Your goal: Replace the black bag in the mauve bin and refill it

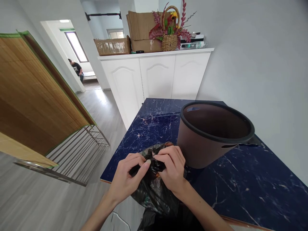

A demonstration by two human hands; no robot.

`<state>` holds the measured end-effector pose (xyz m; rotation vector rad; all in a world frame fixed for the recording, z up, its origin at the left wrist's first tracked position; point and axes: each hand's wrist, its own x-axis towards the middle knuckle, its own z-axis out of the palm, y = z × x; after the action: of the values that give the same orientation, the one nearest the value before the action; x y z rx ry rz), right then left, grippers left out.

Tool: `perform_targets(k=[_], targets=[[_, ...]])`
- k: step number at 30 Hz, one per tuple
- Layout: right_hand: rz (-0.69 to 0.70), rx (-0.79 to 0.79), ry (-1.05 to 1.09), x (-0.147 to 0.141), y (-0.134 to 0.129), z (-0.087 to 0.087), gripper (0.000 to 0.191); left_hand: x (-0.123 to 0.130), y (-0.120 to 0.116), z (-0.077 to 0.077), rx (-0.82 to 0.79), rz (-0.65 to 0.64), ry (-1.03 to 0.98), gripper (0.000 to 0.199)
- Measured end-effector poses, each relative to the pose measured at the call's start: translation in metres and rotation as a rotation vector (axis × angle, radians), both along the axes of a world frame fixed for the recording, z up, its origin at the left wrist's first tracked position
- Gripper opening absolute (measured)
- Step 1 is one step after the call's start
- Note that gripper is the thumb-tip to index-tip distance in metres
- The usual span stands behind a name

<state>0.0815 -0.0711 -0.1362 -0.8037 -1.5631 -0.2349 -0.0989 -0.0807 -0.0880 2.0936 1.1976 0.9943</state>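
Observation:
A black plastic garbage bag [156, 192], thin enough to show bits of its contents, lies at the near edge of the dark blue table. My left hand [131, 171] pinches its gathered top between thumb and fingers. Close beside it, my right hand [172, 165] grips the same bunched plastic with its fingers curled. Part of the bag's neck is hidden behind my fingers. Just right of my hands stands a brown trash can [199, 144] with a black rim, upright, its visible inside bare.
The blue marble-patterned table [154, 128] reaches a white cabinet [158, 75] bearing cardboard boxes [144, 29] and a flower basket [169, 41]. A metal rack [79, 157] with a bamboo mat [40, 96] stands left. Black plastic [251, 140] lies behind the can. A person [77, 68] sits in the far room.

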Motion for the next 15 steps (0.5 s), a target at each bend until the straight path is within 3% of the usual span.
perform_targets(k=[4, 6, 11, 15], targets=[[0.051, -0.021, -0.003, -0.003, -0.002, 0.001, 0.018, 0.011, 0.004, 0.006, -0.169, 0.094, -0.022, 0.038], [0.075, -0.076, -0.045, -0.002, -0.004, -0.001, 0.024, 0.018, 0.007, 0.010, -0.254, 0.045, -0.018, 0.049], [0.074, -0.235, -0.208, 0.005, -0.011, -0.003, 0.074, 0.024, 0.016, 0.015, -0.381, -0.026, -0.119, 0.049], [0.050, -0.359, -0.414, 0.015, -0.020, 0.003, 0.101, 0.019, 0.020, 0.010, -0.324, 0.031, -0.126, 0.048]])
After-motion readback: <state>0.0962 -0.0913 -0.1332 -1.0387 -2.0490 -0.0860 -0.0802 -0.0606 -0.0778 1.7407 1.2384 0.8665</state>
